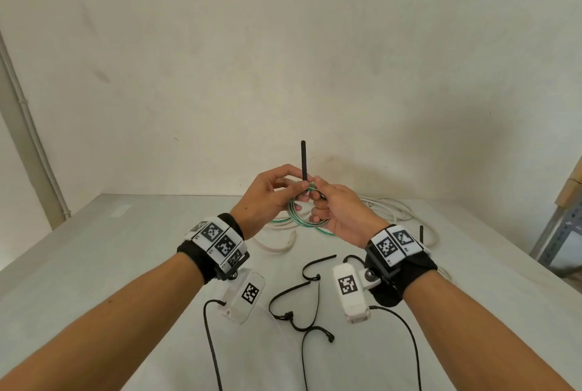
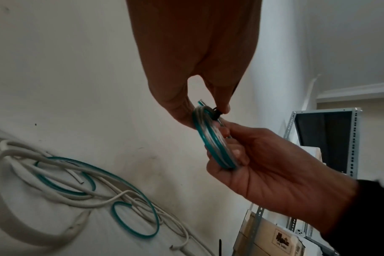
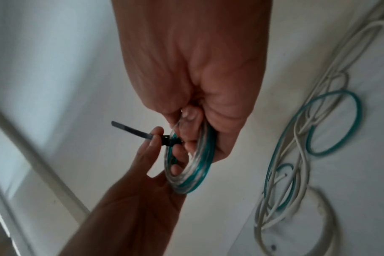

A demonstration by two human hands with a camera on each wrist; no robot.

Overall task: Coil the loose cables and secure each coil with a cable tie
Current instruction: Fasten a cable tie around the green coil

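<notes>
A small coil of clear-and-green cable [image 1: 294, 212] [image 2: 210, 138] [image 3: 195, 171] is held up above the table between both hands. My right hand [image 1: 318, 198] [image 3: 191, 121] grips the coil with curled fingers. A black cable tie [image 1: 303, 159] [image 3: 131, 129] wraps the top of the coil, its tail sticking straight up. My left hand [image 1: 296, 186] [image 2: 208, 107] pinches the tie at its head, right against the coil.
Loose white cables [image 1: 387, 208] and a loose green cable [image 2: 129, 199] lie tangled at the back of the grey table [image 1: 126, 264]. Several black cable ties [image 1: 310, 274] lie near the front edge. A metal shelf [image 1: 563, 233] stands at the right.
</notes>
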